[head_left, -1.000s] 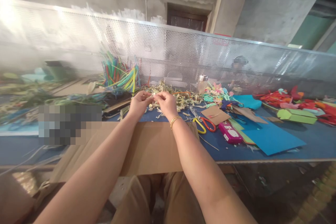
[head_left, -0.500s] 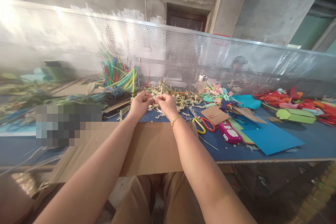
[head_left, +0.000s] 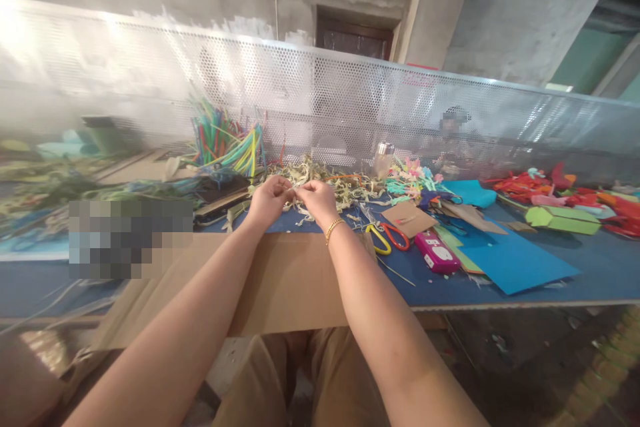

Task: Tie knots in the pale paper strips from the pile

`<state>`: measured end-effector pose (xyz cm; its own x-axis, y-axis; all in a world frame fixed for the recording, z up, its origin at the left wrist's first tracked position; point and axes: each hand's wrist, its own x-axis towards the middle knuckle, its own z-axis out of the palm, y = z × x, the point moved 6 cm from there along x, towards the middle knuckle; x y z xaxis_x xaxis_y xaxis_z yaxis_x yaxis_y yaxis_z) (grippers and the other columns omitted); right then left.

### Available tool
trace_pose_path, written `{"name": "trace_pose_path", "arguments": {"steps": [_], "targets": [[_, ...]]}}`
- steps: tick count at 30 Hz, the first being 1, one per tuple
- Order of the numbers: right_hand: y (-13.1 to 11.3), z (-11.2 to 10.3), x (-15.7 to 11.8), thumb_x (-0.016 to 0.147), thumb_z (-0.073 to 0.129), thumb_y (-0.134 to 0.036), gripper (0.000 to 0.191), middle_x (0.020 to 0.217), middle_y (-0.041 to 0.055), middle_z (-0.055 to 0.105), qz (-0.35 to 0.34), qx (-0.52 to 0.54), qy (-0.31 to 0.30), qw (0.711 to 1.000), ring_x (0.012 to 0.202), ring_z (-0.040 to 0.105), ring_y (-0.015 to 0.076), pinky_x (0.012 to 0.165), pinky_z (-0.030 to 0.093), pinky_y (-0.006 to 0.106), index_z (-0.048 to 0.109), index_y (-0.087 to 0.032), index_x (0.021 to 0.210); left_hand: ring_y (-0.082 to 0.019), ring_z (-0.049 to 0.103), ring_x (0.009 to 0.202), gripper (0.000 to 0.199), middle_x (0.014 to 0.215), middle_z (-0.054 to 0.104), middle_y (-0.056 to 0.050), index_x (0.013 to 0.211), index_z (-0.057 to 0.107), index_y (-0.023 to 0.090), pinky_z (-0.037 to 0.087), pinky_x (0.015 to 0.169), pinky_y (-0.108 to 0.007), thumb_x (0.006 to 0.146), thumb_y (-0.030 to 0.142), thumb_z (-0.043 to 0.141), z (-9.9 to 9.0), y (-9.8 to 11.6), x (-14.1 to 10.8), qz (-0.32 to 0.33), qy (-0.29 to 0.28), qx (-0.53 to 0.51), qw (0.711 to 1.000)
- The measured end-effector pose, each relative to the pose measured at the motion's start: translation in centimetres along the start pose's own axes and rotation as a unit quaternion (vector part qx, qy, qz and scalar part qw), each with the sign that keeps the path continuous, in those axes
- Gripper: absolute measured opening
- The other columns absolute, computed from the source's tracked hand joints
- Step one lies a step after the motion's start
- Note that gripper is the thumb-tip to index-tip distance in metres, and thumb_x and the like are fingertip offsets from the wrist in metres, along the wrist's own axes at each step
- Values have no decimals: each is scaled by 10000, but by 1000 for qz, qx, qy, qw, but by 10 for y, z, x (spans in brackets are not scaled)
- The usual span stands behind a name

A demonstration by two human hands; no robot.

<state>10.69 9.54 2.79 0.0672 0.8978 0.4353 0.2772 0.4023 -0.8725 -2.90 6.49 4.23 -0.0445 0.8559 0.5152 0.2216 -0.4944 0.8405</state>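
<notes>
My left hand (head_left: 271, 201) and my right hand (head_left: 318, 200) meet at the fingertips above the far edge of a flat brown cardboard sheet (head_left: 290, 280). Both are closed in a pinch. Whatever lies between the fingers is too small to make out. Just behind them spreads a heap of curly pale green and cream strips (head_left: 345, 190). A gold chain bracelet (head_left: 334, 230) circles my right wrist. To the right of that wrist lie scissors with yellow handles (head_left: 380, 240) and scissors with red-orange handles (head_left: 398, 237).
A magenta box (head_left: 437, 252) and blue sheets (head_left: 520, 260) lie on the right. Colourful pipe cleaners (head_left: 225, 140) stand at back left. A bottle (head_left: 384, 159) stands before the perforated metal screen (head_left: 290, 87). Red pieces (head_left: 525, 185) lie far right.
My hands stay in nearly the same place, with the fingertips shifting slightly against each other. Nothing else has visibly moved.
</notes>
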Motion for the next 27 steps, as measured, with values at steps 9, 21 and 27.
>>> {"name": "trace_pose_path", "arguments": {"steps": [9, 21, 27], "targets": [[-17, -9, -9, 664, 629, -302, 99, 565, -32, 631, -20, -44, 18, 999, 547, 552, 128, 549, 394, 239, 637, -222, 606, -147, 539, 570, 171, 634, 632, 1, 736, 564, 207, 373, 568, -255, 637, 246, 698, 2, 3, 0, 38, -18, 16, 999], [-12, -4, 0, 782, 577, -223, 70, 703, -4, 667, -58, 10, -19, 998, 651, 626, 127, 650, 485, 246, 645, -213, 767, -162, 585, 633, 200, 675, 638, -6, 772, 569, 198, 423, 634, -283, 674, 309, 702, -2, -12, 8, 46, -9, 2, 999], [-9, -6, 1, 737, 647, -211, 106, 702, -12, 657, -13, 42, -5, 999, 628, 636, 122, 630, 509, 242, 601, -194, 831, -159, 578, 638, 195, 685, 628, -10, 797, 574, 174, 424, 630, -280, 696, 311, 669, 1, -9, 7, 50, -26, 41, 998]]}}
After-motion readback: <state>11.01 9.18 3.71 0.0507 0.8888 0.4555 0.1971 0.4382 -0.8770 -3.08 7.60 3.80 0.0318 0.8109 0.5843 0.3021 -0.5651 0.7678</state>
